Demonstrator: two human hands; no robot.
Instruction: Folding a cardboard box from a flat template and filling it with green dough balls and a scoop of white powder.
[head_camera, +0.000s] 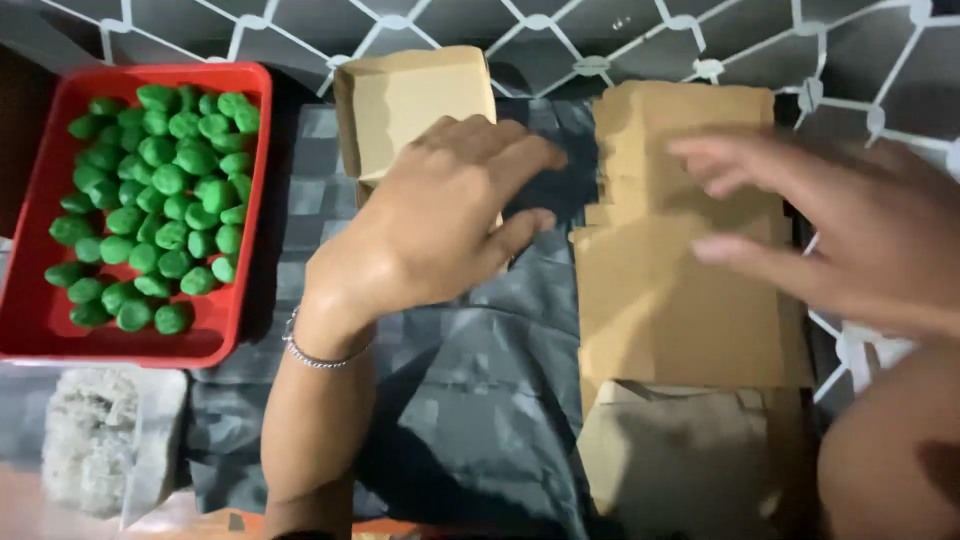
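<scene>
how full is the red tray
Mostly full: small green pieces cover nearly all of the red tray, about one layer deep.

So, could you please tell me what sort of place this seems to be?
Probably a small home packing spot set up on the floor, not a factory line. A dark cloth is spread over patterned tiles, with a red tray of green round pieces and a stack of flat cardboard box blanks beside it.
</scene>
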